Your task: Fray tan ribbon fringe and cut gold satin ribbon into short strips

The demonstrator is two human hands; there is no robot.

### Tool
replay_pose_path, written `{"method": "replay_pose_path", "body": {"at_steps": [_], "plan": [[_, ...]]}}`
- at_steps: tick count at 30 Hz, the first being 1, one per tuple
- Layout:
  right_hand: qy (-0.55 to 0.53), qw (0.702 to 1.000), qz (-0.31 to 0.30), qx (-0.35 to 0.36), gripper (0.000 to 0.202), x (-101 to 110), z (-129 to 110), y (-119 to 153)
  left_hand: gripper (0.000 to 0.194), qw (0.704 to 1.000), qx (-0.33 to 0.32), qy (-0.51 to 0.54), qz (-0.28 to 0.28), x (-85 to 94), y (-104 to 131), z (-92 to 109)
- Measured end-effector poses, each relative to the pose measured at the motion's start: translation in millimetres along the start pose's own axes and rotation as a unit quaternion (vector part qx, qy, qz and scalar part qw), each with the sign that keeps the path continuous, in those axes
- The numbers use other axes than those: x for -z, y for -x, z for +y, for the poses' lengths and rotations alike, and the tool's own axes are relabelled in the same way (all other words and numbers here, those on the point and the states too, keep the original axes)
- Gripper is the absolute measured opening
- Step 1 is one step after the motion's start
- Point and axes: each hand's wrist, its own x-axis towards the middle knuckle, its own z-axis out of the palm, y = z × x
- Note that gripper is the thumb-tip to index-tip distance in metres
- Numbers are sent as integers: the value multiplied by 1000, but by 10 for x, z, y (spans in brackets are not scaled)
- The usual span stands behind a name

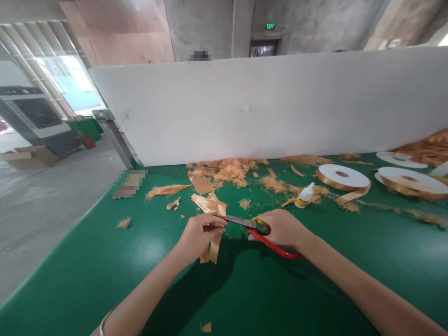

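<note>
My left hand (199, 235) is closed on a folded length of gold satin ribbon (214, 249), whose two ends hang down below the fingers. In my right hand (280, 227) is a pair of scissors (269, 240) with red and yellow handles. The scissor blades reach left to the fingers of my left hand, over the ribbon there; whether they touch the ribbon I cannot tell. Just beyond my left hand lie more cut ribbon strips (205, 203). A small white bottle with a yellow label (304, 195) stands beyond my right hand.
Frayed ribbon threads (234, 170) are heaped against the white partition (245, 107). White-sided ribbon spools (341, 176) lie at the right on the green table (147, 289). A small ribbon scrap (207, 327) is at the near edge. Cardboard box (30, 157) on the floor, left.
</note>
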Motion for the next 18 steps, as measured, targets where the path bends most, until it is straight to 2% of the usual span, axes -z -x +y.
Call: {"method": "replay_pose_path", "body": {"at_steps": [5, 12, 18], "plan": [[23, 1000, 2, 6, 47, 14, 3, 7, 10, 1000, -7, -1, -9, 6, -1, -21], [92, 996, -4, 17, 44, -28, 50, 11, 11, 1000, 19, -1, 12, 3, -5, -2], [57, 998, 26, 9, 41, -47, 66, 10, 11, 1000, 17, 20, 9, 27, 6, -32]]}}
